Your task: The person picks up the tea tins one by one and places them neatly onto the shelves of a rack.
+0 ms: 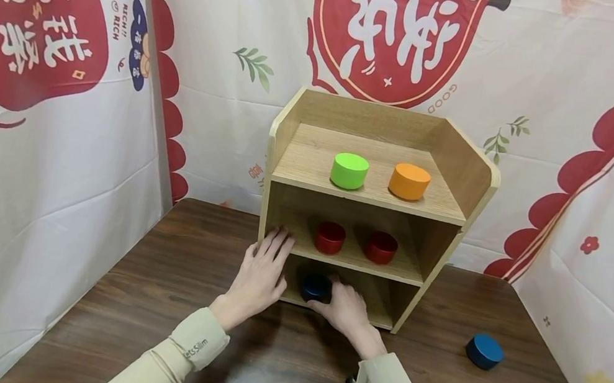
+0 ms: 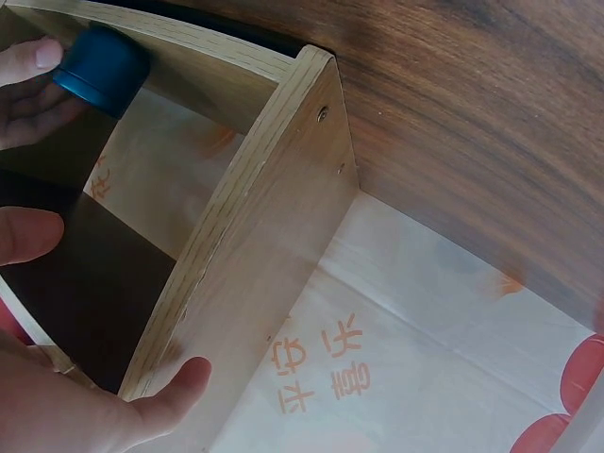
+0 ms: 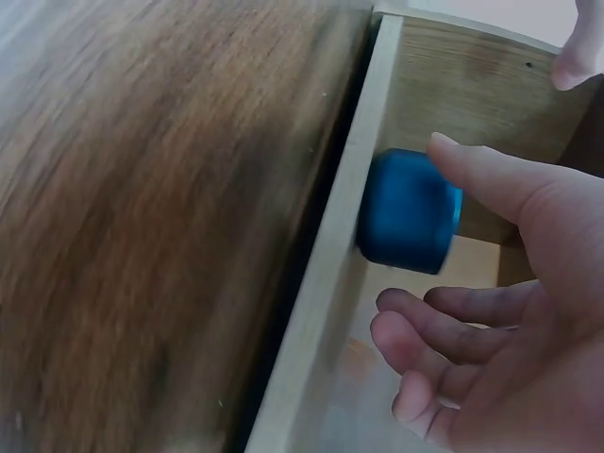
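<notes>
A small wooden shelf unit stands on the table. My left hand holds its left side at the middle board; a finger lies against the outside of the side panel and the thumb reaches into the bottom compartment. Inside that compartment, near the front edge, sits a dark blue round tin. Around the tin is my right hand, thumb at its rim, while the other fingers are loosely bent with a gap to it in the right wrist view.
Two red tins stand on the middle shelf. Above them, a green tin and an orange tin sit on the top shelf. Another blue tin lies on the brown table at right. Printed cloth hangs behind.
</notes>
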### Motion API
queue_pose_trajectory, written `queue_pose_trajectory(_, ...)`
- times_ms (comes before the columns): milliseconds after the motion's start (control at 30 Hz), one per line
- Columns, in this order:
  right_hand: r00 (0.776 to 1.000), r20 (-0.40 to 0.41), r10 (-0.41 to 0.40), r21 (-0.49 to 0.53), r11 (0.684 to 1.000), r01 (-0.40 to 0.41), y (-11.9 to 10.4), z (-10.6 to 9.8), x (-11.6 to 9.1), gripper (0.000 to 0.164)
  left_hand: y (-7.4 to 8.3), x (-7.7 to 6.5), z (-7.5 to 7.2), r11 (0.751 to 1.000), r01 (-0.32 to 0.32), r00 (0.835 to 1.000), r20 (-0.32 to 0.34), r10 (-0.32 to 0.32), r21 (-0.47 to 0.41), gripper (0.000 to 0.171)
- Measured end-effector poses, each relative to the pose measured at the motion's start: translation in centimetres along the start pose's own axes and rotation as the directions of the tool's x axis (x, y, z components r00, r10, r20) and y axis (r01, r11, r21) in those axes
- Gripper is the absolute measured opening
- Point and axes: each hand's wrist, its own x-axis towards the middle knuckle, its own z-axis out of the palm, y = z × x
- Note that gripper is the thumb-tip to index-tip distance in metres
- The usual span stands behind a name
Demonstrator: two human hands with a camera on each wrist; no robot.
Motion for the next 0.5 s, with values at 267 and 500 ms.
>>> queue_pose_trajectory(267, 0.994, -0.102, -0.044, 0.01, 0.999, 0.045, 0.7, -2.2, -2.2, 0.066, 0.0, 0.0, 0.1, 1.0, 0.0, 1.0, -0.007, 0.0, -0.006, 0.075)
queue_pose_trajectory(500, 0.981, -0.182, -0.06, 0.043, 0.997, 0.069, 2.7, -4.5, -4.6, 0.043, 0.0, 0.0, 0.1, 1.0, 0.01, 1.0, 0.006, -0.01, -0.006, 0.074)
